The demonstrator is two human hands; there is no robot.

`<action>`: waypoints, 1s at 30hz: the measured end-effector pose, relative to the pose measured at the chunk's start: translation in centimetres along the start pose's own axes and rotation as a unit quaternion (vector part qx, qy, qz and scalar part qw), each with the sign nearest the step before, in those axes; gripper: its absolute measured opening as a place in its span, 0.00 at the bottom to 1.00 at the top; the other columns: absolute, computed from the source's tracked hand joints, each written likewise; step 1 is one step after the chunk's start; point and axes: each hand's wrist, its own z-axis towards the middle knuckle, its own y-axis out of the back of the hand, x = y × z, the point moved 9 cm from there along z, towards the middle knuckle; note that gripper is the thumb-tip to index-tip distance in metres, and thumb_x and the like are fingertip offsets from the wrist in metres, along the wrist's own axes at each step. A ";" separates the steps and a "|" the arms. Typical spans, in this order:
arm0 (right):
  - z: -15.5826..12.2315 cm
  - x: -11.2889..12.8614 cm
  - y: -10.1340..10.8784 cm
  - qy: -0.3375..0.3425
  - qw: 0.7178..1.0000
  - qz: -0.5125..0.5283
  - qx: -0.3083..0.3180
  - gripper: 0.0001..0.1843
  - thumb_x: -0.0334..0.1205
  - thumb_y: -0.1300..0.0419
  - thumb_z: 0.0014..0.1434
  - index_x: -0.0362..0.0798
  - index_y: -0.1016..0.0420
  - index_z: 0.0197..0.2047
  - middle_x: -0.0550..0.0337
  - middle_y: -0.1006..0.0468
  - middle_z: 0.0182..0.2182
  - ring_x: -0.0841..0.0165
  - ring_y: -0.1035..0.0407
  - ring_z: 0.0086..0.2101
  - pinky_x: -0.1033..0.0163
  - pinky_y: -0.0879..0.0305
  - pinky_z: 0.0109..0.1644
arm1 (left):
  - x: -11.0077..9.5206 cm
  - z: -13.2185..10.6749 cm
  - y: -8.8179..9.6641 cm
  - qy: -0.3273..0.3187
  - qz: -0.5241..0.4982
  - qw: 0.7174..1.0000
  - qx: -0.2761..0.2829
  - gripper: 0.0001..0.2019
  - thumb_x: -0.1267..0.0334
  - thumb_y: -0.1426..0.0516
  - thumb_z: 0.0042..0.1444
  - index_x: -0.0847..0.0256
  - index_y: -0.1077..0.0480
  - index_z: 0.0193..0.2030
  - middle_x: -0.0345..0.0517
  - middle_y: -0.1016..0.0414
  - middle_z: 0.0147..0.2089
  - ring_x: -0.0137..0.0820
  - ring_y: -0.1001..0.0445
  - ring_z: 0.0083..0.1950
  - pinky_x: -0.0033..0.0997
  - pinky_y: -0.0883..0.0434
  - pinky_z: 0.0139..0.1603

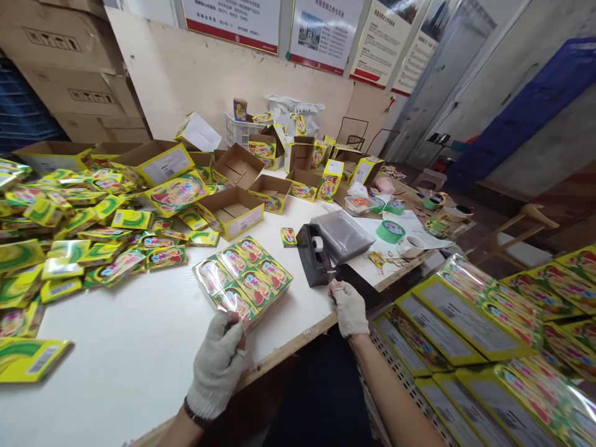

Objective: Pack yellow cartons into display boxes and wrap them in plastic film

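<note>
My left hand (216, 363), in a white knit glove with bare fingertips, grips the near edge of a clear-wrapped pack of crayon boxes (249, 279). The pack lies on the white table, its yellow-green printed faces up. My right hand (350, 310), gloved the same way, is closed in a pinch at the front of a black tape dispenser (305, 257). A small strip of tape seems to run from the dispenser to its fingertips. A roll of tape (317, 244) sits in the dispenser. One small crayon box (288, 236) lies just left of it.
Loose crayon boxes (93, 230) are heaped at the left. Open display cartons (233, 214) stand along the back. Clear plastic sheets (344, 233), green tape (390, 231) and a white cup (410, 246) lie beyond the dispenser. Wrapped packs (465, 323) fill a crate at the right.
</note>
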 end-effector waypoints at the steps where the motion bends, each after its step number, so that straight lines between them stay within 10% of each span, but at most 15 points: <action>1: 0.1 -0.3 -0.1 -0.014 1.000 0.013 -0.015 0.19 0.59 0.39 0.49 0.51 0.34 0.29 0.63 0.29 0.24 0.67 0.33 0.26 0.63 0.37 0.27 | 0.0 0.1 0.0 0.002 0.001 1.000 -0.001 0.12 0.75 0.48 0.56 0.57 0.29 0.43 0.47 0.35 0.45 0.33 0.29 0.44 0.28 0.26 0.40; 7: -1.2 0.6 -1.6 -0.076 0.995 0.053 0.029 0.22 0.57 0.33 0.43 0.49 0.37 0.25 0.69 0.36 0.16 0.76 0.42 0.16 0.70 0.46 0.18 | 0.1 0.0 0.3 0.017 0.011 1.000 -0.013 0.10 0.73 0.48 0.56 0.58 0.27 0.38 0.47 0.32 0.44 0.33 0.28 0.43 0.29 0.25 0.41; 14: -10.6 2.2 -12.8 -0.145 0.925 0.154 0.315 0.26 0.61 0.32 0.46 0.47 0.35 0.26 0.66 0.31 0.20 0.77 0.40 0.18 0.71 0.45 0.19 | 0.1 -0.1 0.2 0.020 -0.022 0.999 -0.030 0.08 0.73 0.48 0.59 0.58 0.30 0.39 0.45 0.31 0.41 0.30 0.27 0.43 0.29 0.25 0.43; 18: -12.1 2.4 -16.7 -0.140 0.916 0.173 0.335 0.27 0.62 0.32 0.46 0.47 0.35 0.25 0.67 0.33 0.19 0.77 0.39 0.18 0.71 0.45 0.20 | -0.4 0.2 0.9 -0.023 -0.006 0.999 -0.044 0.15 0.75 0.48 0.60 0.57 0.36 0.52 0.47 0.30 0.48 0.32 0.27 0.50 0.29 0.25 0.47; 24: -11.5 1.2 -17.3 -0.147 0.924 0.126 0.330 0.27 0.64 0.36 0.47 0.47 0.34 0.23 0.67 0.33 0.14 0.77 0.41 0.14 0.71 0.46 0.17 | -0.9 0.4 -0.8 -0.004 0.105 0.987 0.119 0.20 0.72 0.51 0.59 0.54 0.32 0.56 0.45 0.33 0.41 0.29 0.29 0.35 0.24 0.31 0.28; 30: -11.0 -0.4 -16.6 -0.192 0.924 0.068 0.323 0.16 0.47 0.31 0.43 0.47 0.32 0.25 0.66 0.30 0.14 0.73 0.36 0.14 0.69 0.41 0.17 | -0.5 1.6 -1.2 0.129 0.150 0.974 0.114 0.10 0.58 0.48 0.63 0.57 0.28 0.36 0.44 0.33 0.40 0.27 0.31 0.31 0.25 0.39 0.25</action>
